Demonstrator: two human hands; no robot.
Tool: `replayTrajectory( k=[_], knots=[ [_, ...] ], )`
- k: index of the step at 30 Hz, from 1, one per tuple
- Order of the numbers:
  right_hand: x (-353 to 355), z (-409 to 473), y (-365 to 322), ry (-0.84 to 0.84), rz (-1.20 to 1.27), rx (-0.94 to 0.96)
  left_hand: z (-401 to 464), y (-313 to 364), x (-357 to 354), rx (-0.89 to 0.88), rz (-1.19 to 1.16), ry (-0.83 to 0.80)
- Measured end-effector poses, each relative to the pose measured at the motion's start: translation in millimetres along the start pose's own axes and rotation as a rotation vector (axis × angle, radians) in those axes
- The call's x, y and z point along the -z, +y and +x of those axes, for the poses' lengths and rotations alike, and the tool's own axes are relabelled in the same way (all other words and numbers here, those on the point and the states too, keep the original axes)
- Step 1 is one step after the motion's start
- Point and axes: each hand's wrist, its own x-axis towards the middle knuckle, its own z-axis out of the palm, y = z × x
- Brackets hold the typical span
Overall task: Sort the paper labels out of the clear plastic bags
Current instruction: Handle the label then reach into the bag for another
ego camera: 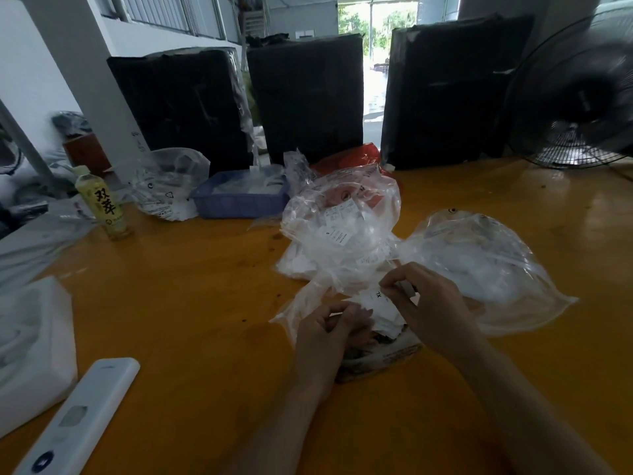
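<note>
The work went on in an open-sided shed, on a yellow counter (191, 303) backed by three tall black-wrapped bundles (308, 97), with a fan (579, 97) at the far right and a tea bottle (101, 204) at the left. Clear bags (342, 228) full of small white labels were heaped in the middle, within easy reach, and a blue tray (239, 200) behind them seemed to be where loose labels were collected. Near the person, one bag (308, 303) lay flat with its mouth towards the hands, probably so labels could be drawn straight out. The right hand (428, 303) pinched a white label (378, 301) between thumb and fingertips, the label sitting just left of them. The left hand (329, 334), fingers curled, held the rest of the bunch and the bag steady from below.
</note>
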Motion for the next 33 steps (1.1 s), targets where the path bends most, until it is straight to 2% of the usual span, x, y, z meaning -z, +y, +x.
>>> replayTrajectory(
  k=[5, 17, 21, 24, 26, 33],
  knots=[
    [-0.3, -0.9, -0.8, 0.012, 0.003, 0.042, 0.3, 1.8, -0.9, 0.008, -0.02, 0.004],
    [1.3, -1.5, -0.2, -0.207, -0.017, 0.027, -0.7, -2.8, -0.7, -0.024, 0.113, 0.037],
    [-3.0, -2.0, -1.4, -0.228, 0.066, -0.11, -0.8, -1.8, -0.9, -0.031, 0.068, 0.026],
    [-4.8, 0.3, -0.1, -0.109, 0.129, -0.282, 0.4, 0.1, 0.4, -0.035, 0.031, 0.053],
    [-7.0, 1.1, 1.8, -0.064, 0.161, -0.326, 1.3, -0.1, 0.4, -0.036, 0.043, 0.045],
    [-20.2, -4.1, -6.1, -0.164, 0.166, -0.17, -0.2, 2.1, 1.2, -0.028, 0.103, 0.098]
  ],
)
